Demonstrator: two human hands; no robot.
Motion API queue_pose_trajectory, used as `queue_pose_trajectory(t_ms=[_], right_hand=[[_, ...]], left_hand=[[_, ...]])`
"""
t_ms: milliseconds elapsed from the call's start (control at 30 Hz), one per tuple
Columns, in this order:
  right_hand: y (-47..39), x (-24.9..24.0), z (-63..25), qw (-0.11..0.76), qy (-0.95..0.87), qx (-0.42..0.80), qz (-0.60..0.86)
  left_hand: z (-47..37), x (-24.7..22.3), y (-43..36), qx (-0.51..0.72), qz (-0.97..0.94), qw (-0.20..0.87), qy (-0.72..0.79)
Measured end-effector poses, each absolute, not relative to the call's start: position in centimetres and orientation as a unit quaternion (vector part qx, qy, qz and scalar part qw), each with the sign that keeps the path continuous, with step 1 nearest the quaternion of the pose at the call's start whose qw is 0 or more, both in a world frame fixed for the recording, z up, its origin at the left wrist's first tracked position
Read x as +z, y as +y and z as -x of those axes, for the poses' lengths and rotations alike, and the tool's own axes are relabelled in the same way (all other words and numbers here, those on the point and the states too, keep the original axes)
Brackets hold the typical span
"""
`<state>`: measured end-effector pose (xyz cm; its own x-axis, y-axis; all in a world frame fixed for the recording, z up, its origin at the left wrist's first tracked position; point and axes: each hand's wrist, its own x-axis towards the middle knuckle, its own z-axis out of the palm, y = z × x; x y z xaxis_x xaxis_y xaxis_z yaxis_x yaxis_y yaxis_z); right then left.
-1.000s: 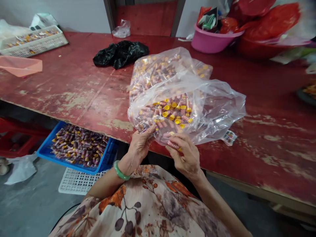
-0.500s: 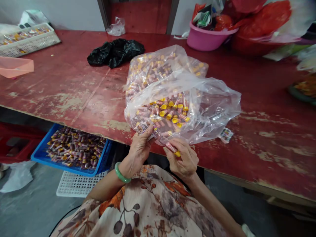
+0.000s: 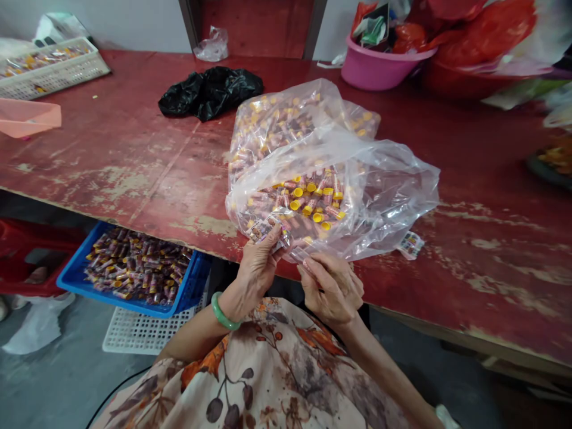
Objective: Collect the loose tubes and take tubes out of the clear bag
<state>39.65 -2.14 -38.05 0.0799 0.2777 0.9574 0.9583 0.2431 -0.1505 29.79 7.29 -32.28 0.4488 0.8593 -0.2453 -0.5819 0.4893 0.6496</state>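
Observation:
My left hand, with a green bangle at the wrist, pinches several small printed labels between thumb and fingers. They sit over the near edge of a clear plastic bag. In the bag's mouth lie many small tubes with yellow caps. At the table's front edge my right hand is closed, fingertips together near the bag's edge. What lies in those fingers is mostly hidden, and I cannot make it out. Behind stands another clear bag full of the same tubes.
Below the red table, at left, a blue crate holds many wrapped tubes. A black plastic bag lies toward the back. A pink basin stands at back right, a white basket at far left. Another printed piece lies right of the bag.
The yellow-capped tube that showed in my right hand is no longer visible there; the fingers have turned and closed in. My left hand still grips the labels. The view has shifted slightly.

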Motion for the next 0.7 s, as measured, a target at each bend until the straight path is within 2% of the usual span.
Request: queue_pose_trajectory(t_ms=[333, 500, 700], right_hand=[[-2.07, -37.98, -39.82, 0.518, -0.596, -0.330, 0.517], [-1.73, -37.77, -39.14, 0.572, -0.570, -0.279, 0.520], [-1.42, -37.76, -38.93, 0.528, -0.584, -0.308, 0.535]], left_hand=[[-29.83, -32.21, 6.77, 0.404, -0.247, 0.829, 0.298], [-29.53, -32.55, 7.02, 0.400, -0.237, 0.834, 0.298], [-29.46, -32.45, 6.92, 0.426, -0.259, 0.819, 0.283]])
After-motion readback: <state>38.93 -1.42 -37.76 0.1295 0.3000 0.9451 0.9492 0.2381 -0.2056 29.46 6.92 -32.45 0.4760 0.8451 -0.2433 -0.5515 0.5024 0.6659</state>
